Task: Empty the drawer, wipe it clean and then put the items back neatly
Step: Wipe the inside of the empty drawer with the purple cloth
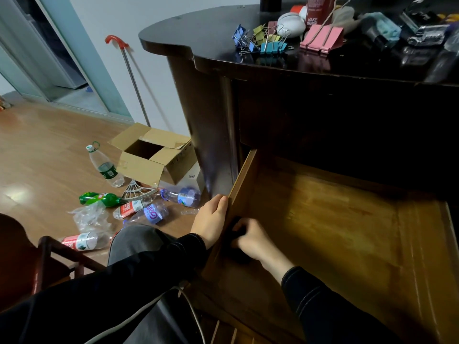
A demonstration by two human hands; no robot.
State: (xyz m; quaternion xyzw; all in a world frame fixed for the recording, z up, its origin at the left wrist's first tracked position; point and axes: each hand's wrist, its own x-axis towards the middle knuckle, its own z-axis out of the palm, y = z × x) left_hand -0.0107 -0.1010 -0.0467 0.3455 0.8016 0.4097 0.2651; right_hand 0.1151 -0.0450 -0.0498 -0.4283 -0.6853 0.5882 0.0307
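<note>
currently one drawer [347,232] stands pulled out under the desk top [198,36]. left hand [211,219] grips its left side wall. right hand [250,240] is inside, curled round one dark wad [234,230] against that wall. on the desk: two large pink binder clips [323,38]. on the floor: six bottles [106,167].

The drawer [347,232] is honey-brown wood grain, the desk top [198,33] near-black, the big binder clips [321,39] pink.
</note>
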